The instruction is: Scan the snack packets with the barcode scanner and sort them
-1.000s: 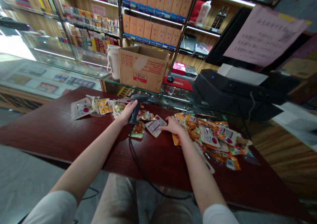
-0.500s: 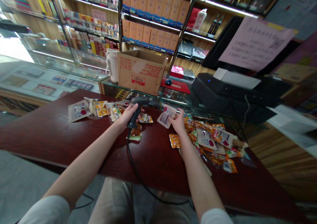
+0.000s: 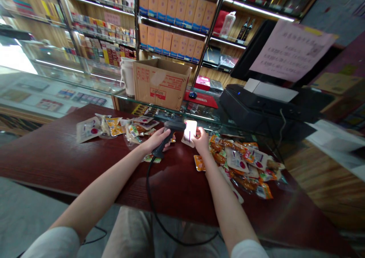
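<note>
Since the last frame, the scanner has been shifted right and its head raised, and the packet has been lifted nearer to it. Left fingers (image 3: 161,140) are clenched round the grip of a handheld barcode scanner (image 3: 173,126), whose head is aimed across at the packet. Right fingers (image 3: 198,136) are grasping a pale sachet packet (image 3: 190,131), held up just beside the scanner head; its face is largely washed out by glare. Nothing is seen between the two. The scanner's black cable (image 3: 149,191) is left trailing across the dark red desk (image 3: 176,197) and over its edge.

One packet is in hand. A smaller lot of packets (image 3: 114,126) is laid out left of the hands, with a larger heap of orange-filled packets (image 3: 239,163) to the right, so the bulk appears to sit on the right. A stray packet (image 3: 149,158) is partly hidden under the left wrist area. Behind the desk, a glass counter (image 3: 119,94) carries a cardboard box (image 3: 161,83), and a black machine (image 3: 251,105) stands to the right.
</note>
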A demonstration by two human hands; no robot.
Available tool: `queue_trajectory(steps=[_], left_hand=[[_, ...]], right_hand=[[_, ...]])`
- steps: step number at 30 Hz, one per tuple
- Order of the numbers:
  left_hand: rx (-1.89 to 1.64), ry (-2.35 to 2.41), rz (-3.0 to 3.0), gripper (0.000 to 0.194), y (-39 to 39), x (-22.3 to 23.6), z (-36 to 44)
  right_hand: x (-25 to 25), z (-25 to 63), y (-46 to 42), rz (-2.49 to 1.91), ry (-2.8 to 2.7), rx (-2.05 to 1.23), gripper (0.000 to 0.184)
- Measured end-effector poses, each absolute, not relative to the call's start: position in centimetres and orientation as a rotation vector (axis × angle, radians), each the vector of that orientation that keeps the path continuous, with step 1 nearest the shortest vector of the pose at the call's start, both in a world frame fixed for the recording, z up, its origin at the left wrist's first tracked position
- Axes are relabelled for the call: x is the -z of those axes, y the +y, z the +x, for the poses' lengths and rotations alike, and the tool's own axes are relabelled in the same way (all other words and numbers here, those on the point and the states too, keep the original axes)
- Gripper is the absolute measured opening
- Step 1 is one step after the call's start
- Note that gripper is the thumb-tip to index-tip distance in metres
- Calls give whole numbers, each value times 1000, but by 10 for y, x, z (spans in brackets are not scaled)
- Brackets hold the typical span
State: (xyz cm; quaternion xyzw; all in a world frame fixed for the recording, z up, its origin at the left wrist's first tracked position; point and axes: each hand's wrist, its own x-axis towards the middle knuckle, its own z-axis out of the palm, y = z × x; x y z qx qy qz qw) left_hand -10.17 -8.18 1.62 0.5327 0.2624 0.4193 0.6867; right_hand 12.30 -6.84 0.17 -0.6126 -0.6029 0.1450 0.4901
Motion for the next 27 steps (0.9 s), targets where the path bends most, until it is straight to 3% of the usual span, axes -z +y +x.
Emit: queue_trajectory(steps=[6,11,18,22,24,27], left_hand=[[-947,581,1213,49,-76,-9,-99],[-1002,691,1169,47,-67,-11,-114],[-1189,823,1054,39,-62,-27,-145],[-1219,933,1054,33,-54,-27,-158],[-1209,966,1055,31,-49,-23,-161],[-1205,961,1059,30,-44,-17,-166]], right_hand=[[-6,124,-69,-1513,-1503,-348,35],[-21,156,-71,-1610,-1565,-184,63],[-35,226,-86,-2306,-1494,176,37],[-32,213,-97,-2159,-1457,524,38],[-28,186,-91,-1973,-1652,431,39],[-13,132,-66,-1793,-1899,-183,37]])
